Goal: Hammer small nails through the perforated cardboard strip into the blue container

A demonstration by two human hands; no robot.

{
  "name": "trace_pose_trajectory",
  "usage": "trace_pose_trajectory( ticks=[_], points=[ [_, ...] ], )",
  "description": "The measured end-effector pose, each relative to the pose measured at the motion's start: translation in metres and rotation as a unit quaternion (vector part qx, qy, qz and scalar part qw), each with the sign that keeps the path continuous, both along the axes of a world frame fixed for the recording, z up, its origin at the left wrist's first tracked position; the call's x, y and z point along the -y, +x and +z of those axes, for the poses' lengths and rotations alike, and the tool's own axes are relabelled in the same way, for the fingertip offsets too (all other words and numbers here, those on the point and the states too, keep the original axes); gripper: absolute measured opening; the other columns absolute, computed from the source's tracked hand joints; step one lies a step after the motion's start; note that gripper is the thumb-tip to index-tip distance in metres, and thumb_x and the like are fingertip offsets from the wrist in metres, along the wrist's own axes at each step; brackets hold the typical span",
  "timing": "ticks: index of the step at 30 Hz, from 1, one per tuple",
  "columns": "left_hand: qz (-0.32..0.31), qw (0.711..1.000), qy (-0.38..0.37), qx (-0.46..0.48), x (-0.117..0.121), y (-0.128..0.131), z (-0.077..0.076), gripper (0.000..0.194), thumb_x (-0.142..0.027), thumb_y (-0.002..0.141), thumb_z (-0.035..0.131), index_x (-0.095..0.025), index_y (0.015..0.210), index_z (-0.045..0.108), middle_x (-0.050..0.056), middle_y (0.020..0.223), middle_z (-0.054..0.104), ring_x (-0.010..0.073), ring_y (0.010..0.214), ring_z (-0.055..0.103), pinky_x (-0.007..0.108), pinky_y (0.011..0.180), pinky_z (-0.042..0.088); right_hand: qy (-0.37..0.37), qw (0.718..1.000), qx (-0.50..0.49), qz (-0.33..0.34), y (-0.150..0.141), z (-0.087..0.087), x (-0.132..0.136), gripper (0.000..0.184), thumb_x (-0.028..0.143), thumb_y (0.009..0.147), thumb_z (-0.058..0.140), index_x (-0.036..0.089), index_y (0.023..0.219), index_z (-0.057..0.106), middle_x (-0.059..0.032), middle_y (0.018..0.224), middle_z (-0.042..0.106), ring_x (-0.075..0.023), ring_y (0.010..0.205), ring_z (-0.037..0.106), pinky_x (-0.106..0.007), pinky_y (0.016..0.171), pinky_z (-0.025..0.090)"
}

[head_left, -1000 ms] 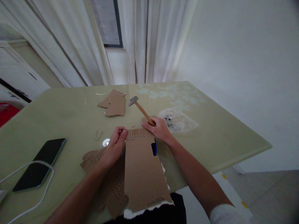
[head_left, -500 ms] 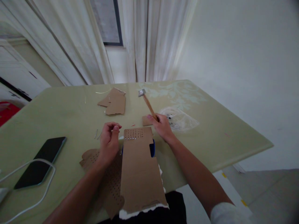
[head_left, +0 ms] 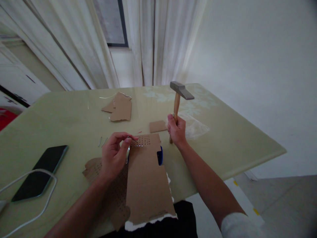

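My right hand [head_left: 176, 129] is wrapped round the wooden handle of a hammer [head_left: 182, 90], its grey metal head raised above the table. My left hand [head_left: 115, 153] pinches a thin nail [head_left: 135, 141] over the far end of a long cardboard strip [head_left: 148, 185]. That end carries rows of small holes, with shiny spots along the nearest row. Under the strip, part of a blue object [head_left: 160, 156] shows. A second perforated cardboard piece [head_left: 119, 191] lies below my left forearm. Two loose nails [head_left: 99, 141] rest left of my left hand.
Torn cardboard pieces [head_left: 121, 109] lie at the back of the table. A small cardboard piece [head_left: 158, 126] and a clear plastic bag [head_left: 196, 127] are near my right hand. At the left are a phone [head_left: 41, 173] and a white cable [head_left: 53, 188].
My right hand has turned the hammer upright and lifted its head, moving it to the right. My left hand has moved rightward, bringing its fingertips over the holes in the cardboard.
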State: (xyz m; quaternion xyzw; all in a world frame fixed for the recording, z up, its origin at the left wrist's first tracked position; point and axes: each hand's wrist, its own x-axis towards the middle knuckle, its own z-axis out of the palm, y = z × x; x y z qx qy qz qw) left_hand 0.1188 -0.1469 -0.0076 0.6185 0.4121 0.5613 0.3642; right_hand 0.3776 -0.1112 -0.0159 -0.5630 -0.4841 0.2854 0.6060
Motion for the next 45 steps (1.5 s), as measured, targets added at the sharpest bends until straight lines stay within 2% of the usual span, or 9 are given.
trace_pose_trajectory(
  ticks=[3, 7, 14, 19, 27, 33, 39, 42, 45],
  points=[
    [-0.043, 0.998, 0.001, -0.041, 0.002, -0.001, 0.003, 0.017, -0.04, 0.101, 0.073, -0.023, 0.102, 0.074, 0.005, 0.099, 0.082, 0.0211, 0.097, 0.076, 0.035, 0.092, 0.059, 0.023, 0.999, -0.028, 0.017, -0.002, 0.004, 0.003, 0.075, 0.094, 0.09, 0.051, 0.025, 0.067, 0.032, 0.0031, 0.056, 0.03, -0.0102, 0.051, 0.032, -0.029, 0.048, 0.025],
    [-0.065, 0.994, 0.022, -0.09, 0.004, -0.002, 0.004, 0.016, -0.038, 0.102, 0.072, -0.024, 0.102, 0.079, 0.005, 0.101, 0.081, 0.0215, 0.098, 0.074, 0.035, 0.092, 0.057, 0.046, 0.995, -0.08, 0.023, -0.006, 0.006, 0.004, 0.076, 0.092, 0.088, 0.058, 0.025, 0.064, 0.031, 0.0041, 0.054, 0.029, -0.0085, 0.046, 0.029, -0.029, 0.046, 0.021],
    [-0.06, 0.991, 0.028, -0.119, 0.005, 0.001, 0.004, 0.012, -0.034, 0.102, 0.074, -0.025, 0.102, 0.081, 0.003, 0.102, 0.082, 0.019, 0.095, 0.075, 0.032, 0.089, 0.057, 0.004, 1.0, -0.023, 0.011, -0.004, 0.001, 0.002, 0.076, 0.095, 0.089, 0.051, 0.024, 0.067, 0.035, 0.0022, 0.055, 0.034, -0.0107, 0.053, 0.035, -0.028, 0.049, 0.027],
    [-0.057, 0.989, 0.035, -0.131, 0.004, 0.003, 0.007, 0.011, -0.033, 0.101, 0.074, -0.025, 0.1, 0.082, 0.002, 0.098, 0.082, 0.0178, 0.091, 0.075, 0.03, 0.087, 0.057, 0.013, 1.0, -0.024, 0.016, -0.006, 0.001, 0.002, 0.074, 0.093, 0.091, 0.052, 0.024, 0.067, 0.035, 0.0025, 0.055, 0.035, -0.01, 0.052, 0.035, -0.028, 0.048, 0.026],
    [-0.055, 0.985, 0.048, -0.156, 0.005, 0.002, 0.008, 0.011, -0.029, 0.102, 0.072, -0.024, 0.1, 0.082, 0.001, 0.097, 0.082, 0.0172, 0.09, 0.074, 0.03, 0.087, 0.056, 0.042, 0.994, -0.097, 0.029, -0.007, 0.0, 0.0, 0.073, 0.084, 0.091, 0.064, 0.023, 0.062, 0.035, 0.0061, 0.052, 0.033, -0.0056, 0.045, 0.03, -0.025, 0.044, 0.023],
    [-0.054, 0.978, 0.072, -0.189, 0.004, 0.001, 0.011, 0.011, -0.03, 0.103, 0.071, -0.026, 0.1, 0.08, 0.0, 0.096, 0.081, 0.0179, 0.09, 0.073, 0.032, 0.088, 0.053, 0.044, 0.992, -0.114, 0.032, -0.009, 0.002, 0.001, 0.073, 0.082, 0.092, 0.065, 0.023, 0.062, 0.036, 0.0065, 0.051, 0.032, -0.0053, 0.043, 0.031, -0.024, 0.042, 0.022],
    [-0.065, 0.961, 0.094, -0.252, -0.001, 0.002, 0.019, 0.013, -0.032, 0.103, 0.069, -0.025, 0.098, 0.079, 0.0, 0.094, 0.08, 0.0198, 0.086, 0.07, 0.037, 0.087, 0.049, 0.015, 0.994, -0.095, 0.047, -0.009, 0.007, 0.003, 0.072, 0.088, 0.089, 0.061, 0.024, 0.068, 0.036, 0.0077, 0.052, 0.033, -0.0052, 0.042, 0.031, -0.024, 0.041, 0.024],
    [-0.071, 0.956, 0.107, -0.262, -0.004, 0.004, 0.021, 0.014, -0.032, 0.103, 0.067, -0.024, 0.099, 0.077, 0.001, 0.094, 0.081, 0.02, 0.085, 0.069, 0.037, 0.087, 0.048, 0.011, 0.994, -0.087, 0.069, -0.005, 0.014, 0.003, 0.069, 0.089, 0.087, 0.063, 0.024, 0.077, 0.043, 0.0091, 0.054, 0.035, -0.0053, 0.042, 0.031, -0.023, 0.04, 0.024],
    [-0.076, 0.954, 0.116, -0.265, -0.006, 0.004, 0.021, 0.014, -0.033, 0.103, 0.067, -0.024, 0.099, 0.078, 0.002, 0.093, 0.08, 0.0206, 0.085, 0.068, 0.038, 0.087, 0.048, 0.025, 0.993, -0.067, 0.092, -0.001, 0.026, 0.008, 0.062, 0.083, 0.092, 0.064, 0.022, 0.088, 0.054, 0.0097, 0.054, 0.036, -0.0056, 0.043, 0.031, -0.022, 0.041, 0.025]
  ],
)
